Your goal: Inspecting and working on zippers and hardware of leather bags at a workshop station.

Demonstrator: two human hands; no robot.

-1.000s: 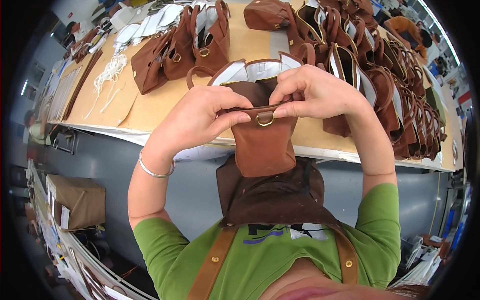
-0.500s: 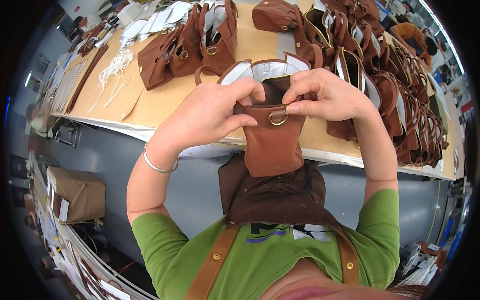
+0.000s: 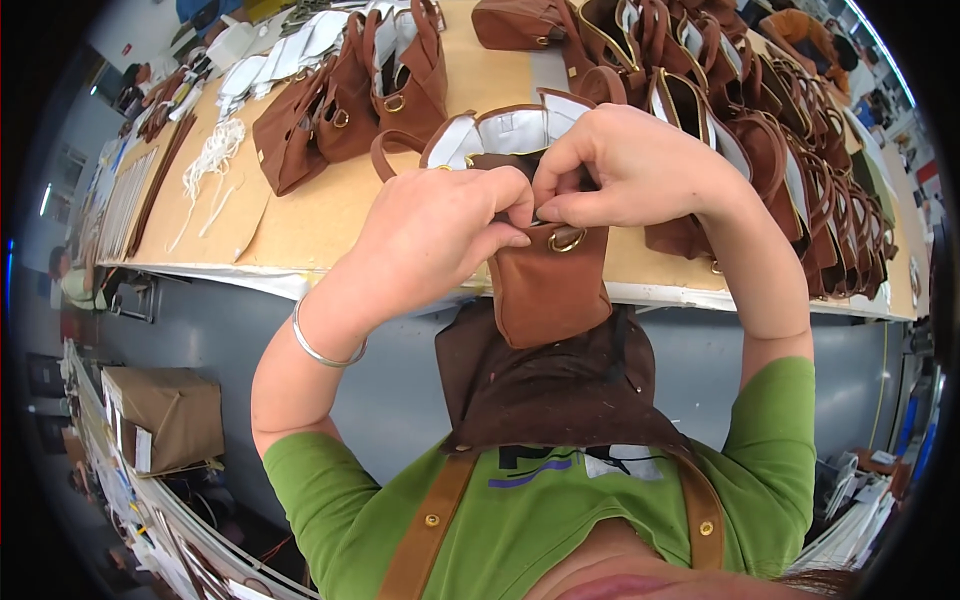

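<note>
A brown leather bag [image 3: 548, 290] with a white lining [image 3: 510, 128] and brass zip hangs over the table's front edge. My left hand [image 3: 460, 215] is closed at the bag's top edge, fingers curled over it and thumb below. My right hand [image 3: 625, 170] pinches that same edge just to the right, thumb in front and curled forefinger behind. A brass D-ring [image 3: 566, 242] on a short tab sits just below my right thumb. The fingertips inside the bag are partly hidden.
Brown bags [image 3: 345, 105] stand at back left; rows of similar bags [image 3: 760, 150] fill the table's right. White cord [image 3: 215, 160] and white pieces [image 3: 270, 70] lie left on the table [image 3: 175, 240]. A wrapped box [image 3: 165, 410] is at lower left. Other people [image 3: 800, 45] appear in the background.
My left hand has shifted right along the edge, closer to my right hand, its forefinger more curled. My right hand has risen slightly, its wrist arched higher.
</note>
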